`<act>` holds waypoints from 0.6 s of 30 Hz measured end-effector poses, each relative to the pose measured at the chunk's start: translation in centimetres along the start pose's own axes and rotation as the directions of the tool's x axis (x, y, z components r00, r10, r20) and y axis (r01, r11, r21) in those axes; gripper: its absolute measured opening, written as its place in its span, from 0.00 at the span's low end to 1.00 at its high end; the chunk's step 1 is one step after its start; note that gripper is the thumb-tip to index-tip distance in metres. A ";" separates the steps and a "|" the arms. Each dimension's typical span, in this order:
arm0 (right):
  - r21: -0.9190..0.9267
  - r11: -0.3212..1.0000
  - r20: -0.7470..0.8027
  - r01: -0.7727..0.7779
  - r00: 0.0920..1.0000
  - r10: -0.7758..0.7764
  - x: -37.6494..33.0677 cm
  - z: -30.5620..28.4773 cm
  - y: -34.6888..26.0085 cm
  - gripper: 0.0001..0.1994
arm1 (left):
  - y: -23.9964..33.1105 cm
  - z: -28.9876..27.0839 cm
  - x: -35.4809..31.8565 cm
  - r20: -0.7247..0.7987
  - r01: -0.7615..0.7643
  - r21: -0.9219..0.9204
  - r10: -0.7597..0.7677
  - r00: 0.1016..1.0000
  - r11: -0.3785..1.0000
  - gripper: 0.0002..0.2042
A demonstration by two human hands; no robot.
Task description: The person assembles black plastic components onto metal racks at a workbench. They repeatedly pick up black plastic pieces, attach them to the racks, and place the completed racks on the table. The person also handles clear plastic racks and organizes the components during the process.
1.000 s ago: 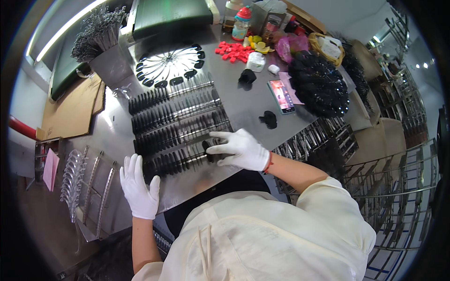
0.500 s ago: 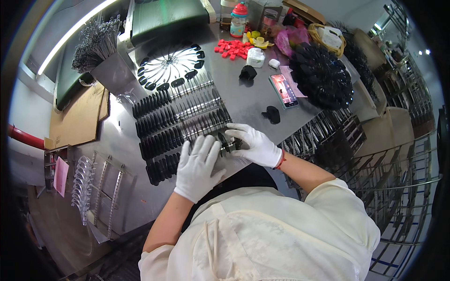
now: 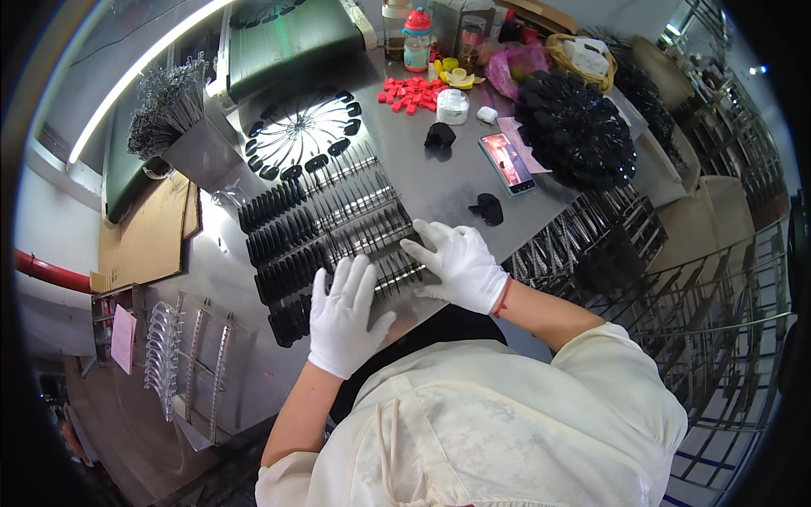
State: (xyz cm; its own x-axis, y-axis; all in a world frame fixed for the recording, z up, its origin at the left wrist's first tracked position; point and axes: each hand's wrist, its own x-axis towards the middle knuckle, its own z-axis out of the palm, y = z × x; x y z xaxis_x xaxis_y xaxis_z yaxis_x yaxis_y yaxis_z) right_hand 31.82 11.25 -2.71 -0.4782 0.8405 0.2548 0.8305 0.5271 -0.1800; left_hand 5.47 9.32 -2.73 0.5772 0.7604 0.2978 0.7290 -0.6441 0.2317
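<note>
A metal rack (image 3: 382, 197) lies on the table before me, set with several rows of black rounded flat pieces (image 3: 283, 270) on thin metal stems. My left hand (image 3: 345, 317), in a white glove, rests over the rack's near row with its fingers stretched and thumb apart. At the rack's near right corner is my right hand (image 3: 460, 264), also gloved, fingers spread and bent over the end of the rows. Neither hand shows anything held. The fingers hide part of the near row.
Beyond the rack, more black-tipped stems (image 3: 297, 122) fan out in a ring. A metal holder (image 3: 201, 145) of wire stems stands at far left, near cardboard (image 3: 144, 232). A phone (image 3: 507, 165), black pieces (image 3: 487, 209), red blocks (image 3: 410, 95) and a black piled bundle (image 3: 576, 131) occupy the right side.
My left hand has shifted slightly left and down. The black pieces seen by my right fingers no longer show there, and those fingers are more spread. The view has tilted slightly.
</note>
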 end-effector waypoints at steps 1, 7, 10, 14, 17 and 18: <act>0.048 0.999 -0.019 -0.025 0.999 0.026 -0.2 0.3 0.3 0.40 | 0.7 0.1 0.7 0.000 -0.018 0.000 0.018 1.000 1.000 0.38; 0.186 0.941 -0.187 -0.282 0.930 0.316 -1.7 1.9 6.4 0.30 | 2.4 2.8 3.3 0.185 -0.174 0.141 0.147 0.972 0.975 0.40; 0.174 0.940 0.187 -0.293 0.947 0.261 -3.0 1.8 3.9 0.32 | 0.9 0.8 1.6 0.154 -0.094 0.111 0.076 0.985 0.989 0.41; 0.012 0.952 0.096 -0.307 0.948 0.305 -2.2 7.6 0.3 0.31 | -2.8 -3.0 -4.0 0.138 -0.006 0.207 -0.023 0.990 0.978 0.38; 0.136 0.950 -0.073 -0.281 0.954 0.292 -0.8 10.6 1.0 0.24 | -5.3 -5.2 -8.3 0.193 0.203 0.299 -0.267 0.944 0.932 0.45; 0.132 0.946 -0.040 -0.297 0.952 0.305 -0.3 9.9 0.8 0.24 | -5.8 -5.9 -8.9 0.157 0.272 0.322 -0.335 0.929 0.907 0.47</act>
State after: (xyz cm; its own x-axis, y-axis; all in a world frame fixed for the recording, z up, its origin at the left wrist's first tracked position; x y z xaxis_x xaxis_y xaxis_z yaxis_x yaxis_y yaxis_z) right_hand 29.85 12.66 -12.33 -0.1906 0.9553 0.2260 0.8898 0.2654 -0.3712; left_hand -6.05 5.82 -1.29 0.3501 0.9352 0.0533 0.9366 -0.3503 -0.0070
